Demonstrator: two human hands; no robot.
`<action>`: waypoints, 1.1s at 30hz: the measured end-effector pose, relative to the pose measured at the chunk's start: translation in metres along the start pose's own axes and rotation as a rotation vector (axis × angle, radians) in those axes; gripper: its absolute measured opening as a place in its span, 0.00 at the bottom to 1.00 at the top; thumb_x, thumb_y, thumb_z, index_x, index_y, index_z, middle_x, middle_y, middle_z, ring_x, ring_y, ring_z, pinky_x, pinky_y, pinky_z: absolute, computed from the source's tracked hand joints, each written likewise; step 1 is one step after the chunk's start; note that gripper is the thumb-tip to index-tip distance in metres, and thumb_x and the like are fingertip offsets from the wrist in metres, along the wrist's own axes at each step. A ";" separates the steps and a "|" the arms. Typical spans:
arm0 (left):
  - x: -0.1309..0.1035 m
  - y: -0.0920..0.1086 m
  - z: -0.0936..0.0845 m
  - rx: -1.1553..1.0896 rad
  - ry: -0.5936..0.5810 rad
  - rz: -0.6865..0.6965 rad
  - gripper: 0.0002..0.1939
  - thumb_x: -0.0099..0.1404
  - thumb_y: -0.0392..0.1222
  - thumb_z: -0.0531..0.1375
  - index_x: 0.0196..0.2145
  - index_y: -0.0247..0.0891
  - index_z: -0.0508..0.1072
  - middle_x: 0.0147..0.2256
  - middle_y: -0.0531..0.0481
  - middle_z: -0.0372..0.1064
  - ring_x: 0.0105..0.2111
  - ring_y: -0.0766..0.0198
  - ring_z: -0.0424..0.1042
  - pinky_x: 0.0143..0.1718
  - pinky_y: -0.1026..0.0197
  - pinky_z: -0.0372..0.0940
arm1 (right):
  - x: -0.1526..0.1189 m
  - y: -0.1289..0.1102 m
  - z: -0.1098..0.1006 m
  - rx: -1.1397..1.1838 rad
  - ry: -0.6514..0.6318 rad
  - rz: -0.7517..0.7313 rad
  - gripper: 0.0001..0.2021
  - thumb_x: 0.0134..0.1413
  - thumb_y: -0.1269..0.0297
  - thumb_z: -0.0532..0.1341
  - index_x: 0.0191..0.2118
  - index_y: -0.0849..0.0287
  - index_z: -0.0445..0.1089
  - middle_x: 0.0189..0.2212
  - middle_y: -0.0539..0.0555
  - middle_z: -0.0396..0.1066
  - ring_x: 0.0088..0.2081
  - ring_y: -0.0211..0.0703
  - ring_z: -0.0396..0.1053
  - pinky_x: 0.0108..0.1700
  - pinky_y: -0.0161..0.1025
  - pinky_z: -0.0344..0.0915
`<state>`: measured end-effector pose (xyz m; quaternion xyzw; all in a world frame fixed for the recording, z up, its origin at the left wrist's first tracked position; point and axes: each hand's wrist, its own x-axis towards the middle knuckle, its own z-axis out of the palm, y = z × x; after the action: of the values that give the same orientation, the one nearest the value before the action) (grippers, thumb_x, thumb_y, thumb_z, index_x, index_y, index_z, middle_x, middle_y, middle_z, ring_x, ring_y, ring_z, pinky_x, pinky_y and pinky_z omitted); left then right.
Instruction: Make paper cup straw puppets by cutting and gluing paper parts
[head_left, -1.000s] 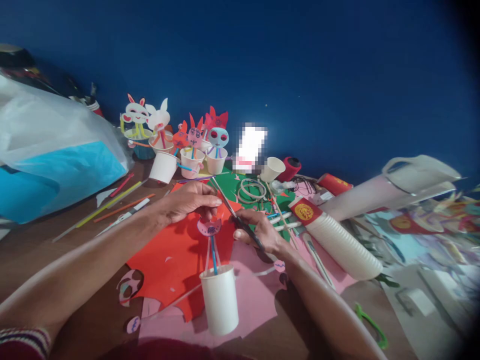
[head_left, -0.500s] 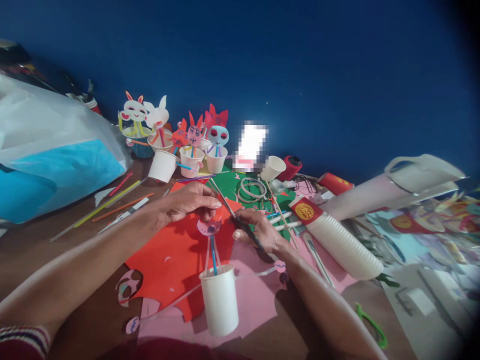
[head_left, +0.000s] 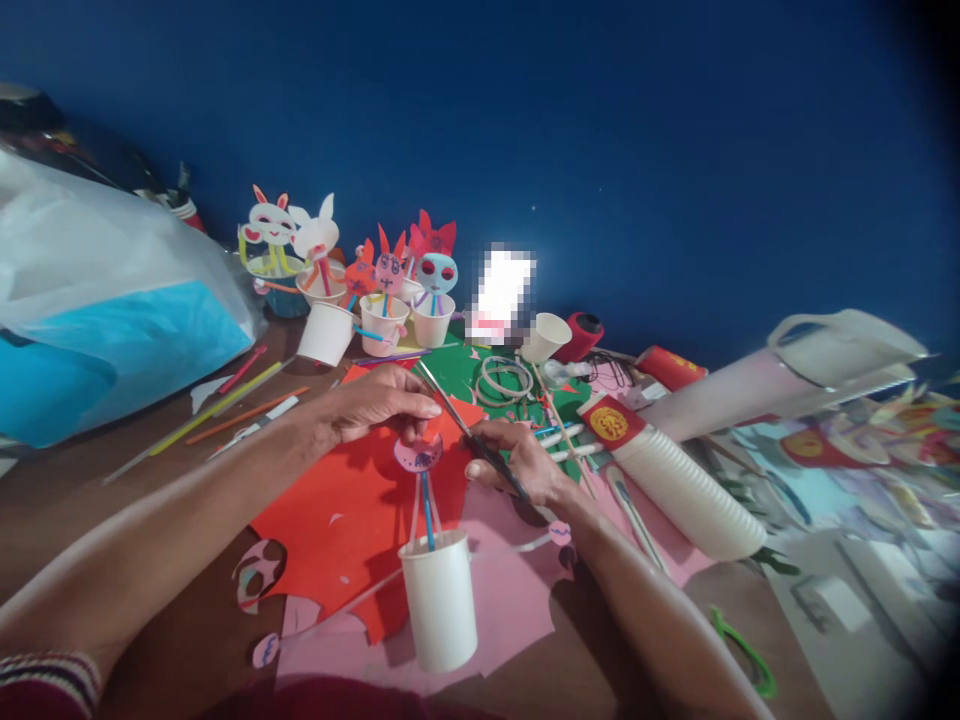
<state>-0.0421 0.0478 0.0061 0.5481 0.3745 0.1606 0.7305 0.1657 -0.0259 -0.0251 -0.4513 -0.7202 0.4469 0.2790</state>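
My left hand (head_left: pixel 394 402) pinches the top of a small pink paper face (head_left: pixel 418 456) with dark drawn marks, its upper part hidden by my fingers. My right hand (head_left: pixel 514 455) is closed round a long thin tool with a metal front and dark rear (head_left: pixel 495 462), perhaps tweezers or scissors; its tip lies close beside my left fingertips. The face stands on a blue stick (head_left: pixel 427 510) rising from a white paper cup (head_left: pixel 441 605). White strips reach out from the cup to round pink pieces (head_left: pixel 265 651) at both sides.
Red paper (head_left: pixel 315 530) and pink paper (head_left: pixel 510 600) lie under the cup. Behind stand finished cup figures (head_left: pixel 384 325). A stack of paper cups (head_left: pixel 682 480) lies at the right, a plastic bag (head_left: pixel 120 290) at the left, a green pipe cleaner (head_left: pixel 742 655) at the lower right.
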 end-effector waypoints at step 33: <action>-0.008 0.011 -0.010 0.073 0.042 0.071 0.08 0.54 0.40 0.59 0.22 0.32 0.71 0.20 0.51 0.69 0.19 0.71 0.67 0.23 0.67 0.63 | 0.000 -0.001 -0.029 -0.295 0.204 0.158 0.18 0.46 0.55 0.58 0.42 0.60 0.66 0.22 0.47 0.65 0.24 0.36 0.61 0.26 0.32 0.56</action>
<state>-0.0530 0.0535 0.0183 0.5836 0.3758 0.1842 0.6959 0.1889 -0.0148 -0.0112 -0.5853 -0.7082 0.3090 0.2456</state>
